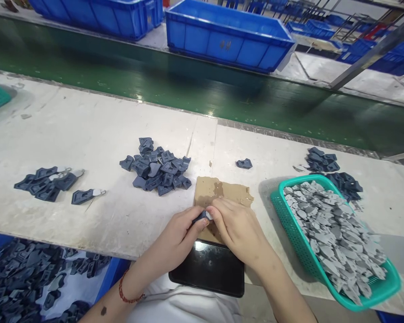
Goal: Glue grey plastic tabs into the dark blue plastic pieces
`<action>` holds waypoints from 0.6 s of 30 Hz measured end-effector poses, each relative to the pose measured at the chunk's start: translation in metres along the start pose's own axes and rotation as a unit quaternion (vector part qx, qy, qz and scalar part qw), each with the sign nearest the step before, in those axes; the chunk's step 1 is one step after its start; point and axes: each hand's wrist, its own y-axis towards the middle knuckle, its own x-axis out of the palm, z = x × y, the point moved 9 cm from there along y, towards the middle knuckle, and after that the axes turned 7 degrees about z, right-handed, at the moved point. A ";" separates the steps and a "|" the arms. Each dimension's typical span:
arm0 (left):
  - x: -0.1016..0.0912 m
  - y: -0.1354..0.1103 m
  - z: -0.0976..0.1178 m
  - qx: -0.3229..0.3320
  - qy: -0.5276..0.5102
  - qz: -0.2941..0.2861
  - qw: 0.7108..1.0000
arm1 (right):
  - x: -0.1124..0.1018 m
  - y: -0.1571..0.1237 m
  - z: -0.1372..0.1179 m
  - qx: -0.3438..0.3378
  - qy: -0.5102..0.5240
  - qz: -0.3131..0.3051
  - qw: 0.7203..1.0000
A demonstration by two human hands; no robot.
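Observation:
My left hand [178,235] pinches a small dark blue-grey moulded piece [199,217] between thumb and fingers. Against its right end, my right hand [239,231] grips a small pale grey piece [208,215], mostly hidden by the fingers. Both hands meet above a worn cardboard sheet [234,190] on the white worktable [87,121]. Below them lies a black, glossy flat device [210,269] at the table edge. Ahead and to the left is a heap of dark pieces [158,168]; one dark piece [244,163] lies alone beyond the cardboard.
A green basket [291,242] full of pale grey pieces [336,233] stands right, dark piles [323,160] behind it. Dark pieces with pale tabs [49,184] lie left. A bin of dark pieces [23,278] sits lower left. Blue crates [225,38] stand past the green conveyor [148,83].

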 end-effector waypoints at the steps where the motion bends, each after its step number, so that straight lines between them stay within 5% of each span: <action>1: 0.000 0.000 0.000 0.001 0.002 0.000 1.000 | -0.001 -0.001 -0.001 -0.002 -0.010 0.004 1.000; 8: 0.002 -0.002 0.012 0.032 -0.019 -0.008 0.999 | -0.018 -0.001 -0.020 -0.013 -0.006 0.032 0.999; 11: -0.005 -0.007 0.018 0.041 -0.014 0.004 0.999 | -0.035 -0.008 -0.010 0.021 0.049 0.038 0.998; 15: -0.060 -0.025 0.016 0.081 0.093 0.153 0.980 | -0.088 -0.039 0.058 0.176 -0.037 0.164 0.970; 18: -0.115 -0.054 0.013 0.141 0.252 0.290 0.912 | -0.112 -0.069 0.116 0.310 -0.176 0.131 0.925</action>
